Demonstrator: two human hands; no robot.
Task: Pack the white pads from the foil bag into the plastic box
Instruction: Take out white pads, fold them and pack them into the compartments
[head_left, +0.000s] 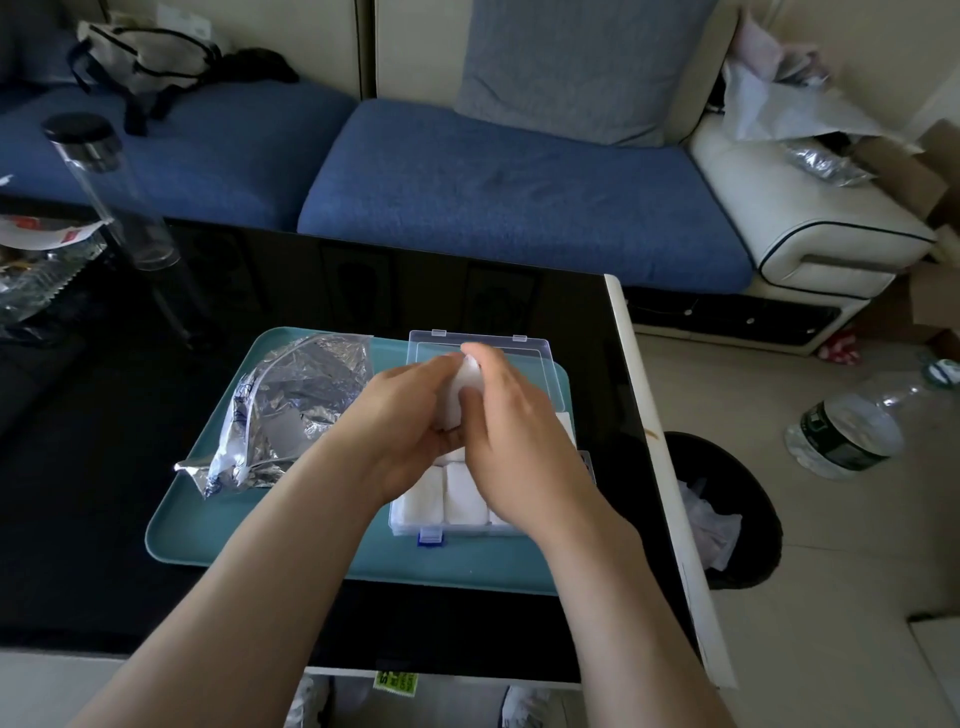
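A clear plastic box (415, 522) with a blue latch stands open on a teal tray (208, 525), its lid (524, 358) tipped back. Several white pads (462, 493) lie packed in its near row. Above the box, my left hand (400, 421) and my right hand (519, 436) both grip one white pad (462, 387) between them, fingers curled round it. The crumpled foil bag (291, 410) lies on the left half of the tray, apart from both hands.
The tray sits on a black glossy table (130, 415) with a white right edge. A tall clear jar (119, 208) stands at far left. A black bin (737, 509) and a water bottle (852, 426) are on the floor to the right. A blue sofa (493, 197) runs behind.
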